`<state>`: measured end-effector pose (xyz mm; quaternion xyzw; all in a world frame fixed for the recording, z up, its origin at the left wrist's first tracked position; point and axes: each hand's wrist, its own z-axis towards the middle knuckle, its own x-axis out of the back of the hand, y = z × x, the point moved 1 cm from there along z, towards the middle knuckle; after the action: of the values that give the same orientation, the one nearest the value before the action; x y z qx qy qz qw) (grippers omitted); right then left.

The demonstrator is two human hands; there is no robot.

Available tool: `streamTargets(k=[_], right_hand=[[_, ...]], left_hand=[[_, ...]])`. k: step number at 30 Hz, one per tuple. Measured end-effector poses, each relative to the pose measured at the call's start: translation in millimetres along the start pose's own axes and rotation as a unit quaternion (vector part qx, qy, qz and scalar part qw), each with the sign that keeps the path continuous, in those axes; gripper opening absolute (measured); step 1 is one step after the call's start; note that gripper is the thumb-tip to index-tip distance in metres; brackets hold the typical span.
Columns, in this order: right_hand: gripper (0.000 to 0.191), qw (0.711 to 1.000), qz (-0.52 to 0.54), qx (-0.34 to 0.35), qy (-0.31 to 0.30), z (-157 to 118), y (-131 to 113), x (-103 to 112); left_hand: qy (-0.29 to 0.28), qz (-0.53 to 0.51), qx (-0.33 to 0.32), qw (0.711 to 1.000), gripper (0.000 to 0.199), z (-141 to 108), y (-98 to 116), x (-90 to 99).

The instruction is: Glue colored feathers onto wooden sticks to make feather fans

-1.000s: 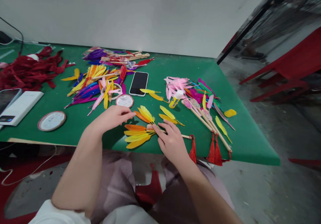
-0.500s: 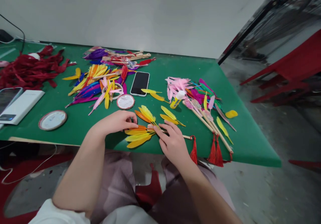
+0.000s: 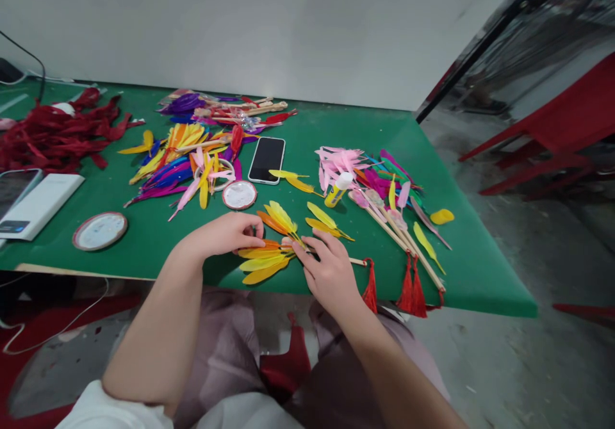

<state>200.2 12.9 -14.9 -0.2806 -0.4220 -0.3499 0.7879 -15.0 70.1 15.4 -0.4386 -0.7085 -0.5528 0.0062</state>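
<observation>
Flat on the green table lies a feather fan (image 3: 263, 266) of yellow and orange feathers, spread out to the left of a thin wooden handle (image 3: 357, 261) with a red tassel (image 3: 369, 288). My left hand (image 3: 237, 232) pinches an orange feather (image 3: 271, 245) at the fan's middle, thumb and forefinger closed on its outer part. My right hand (image 3: 329, 264) rests over the quill ends where they meet the handle, fingers pressing down on them and hiding the join. Above my right hand lie two loose yellow feathers (image 3: 323, 219).
A glue stick (image 3: 337, 190) stands beside pink feathers (image 3: 339, 163) and several tasselled sticks (image 3: 384, 221). Behind my left hand are a phone (image 3: 267, 159), a round lid (image 3: 239, 195) and heaps of coloured feathers (image 3: 166, 176). Dark red strips (image 3: 62, 134) and a power bank (image 3: 43, 205) lie left.
</observation>
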Motion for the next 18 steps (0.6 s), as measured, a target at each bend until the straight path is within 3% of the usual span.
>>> streamTargets(k=[8,14,18], right_hand=[[0.04,0.998,0.053,-0.016,-0.003,-1,4,3],[0.019,0.996,0.013,-0.084,0.009,-4,11,7],[0.016,0.995,0.007,-0.098,0.014,-2,11,10]], left_hand=[[-0.018,0.018,-0.022,0.999,0.022,-1,4,-2.1],[-0.007,0.014,-0.018,1.0,0.025,-3,5,-1.6],[0.071,0.025,-0.029,0.997,0.03,-4,8,-0.9]])
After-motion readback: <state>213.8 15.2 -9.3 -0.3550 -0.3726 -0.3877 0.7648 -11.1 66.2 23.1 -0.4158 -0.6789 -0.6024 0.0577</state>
